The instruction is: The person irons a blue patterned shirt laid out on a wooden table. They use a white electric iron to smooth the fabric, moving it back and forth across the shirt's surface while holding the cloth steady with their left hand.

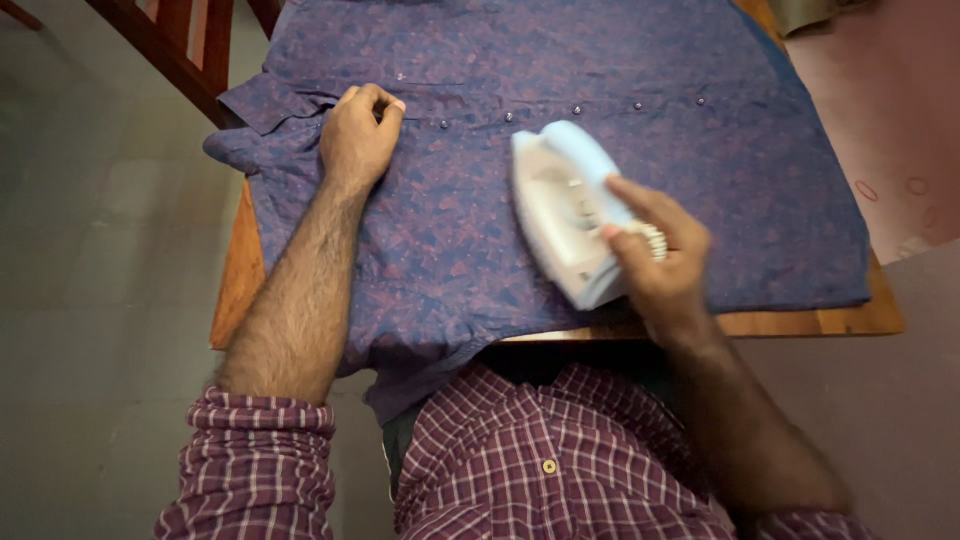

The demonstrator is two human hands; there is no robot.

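Note:
A purple patterned shirt point(470, 220) lies spread flat over a wooden table point(236, 280), its row of small buttons running across the upper part. My left hand point(358, 135) presses down on the shirt near the collar, fingers curled in. My right hand point(655, 255) grips the handle of a white and light-blue clothes iron point(565, 205), which rests flat on the shirt just below the button row, nose pointing away from me.
A wooden chair point(185, 45) stands at the table's far left corner. Grey floor point(90, 300) lies to the left, and a pink patterned mat point(890, 130) to the right. The shirt's hem hangs over the near table edge against my checked shirt.

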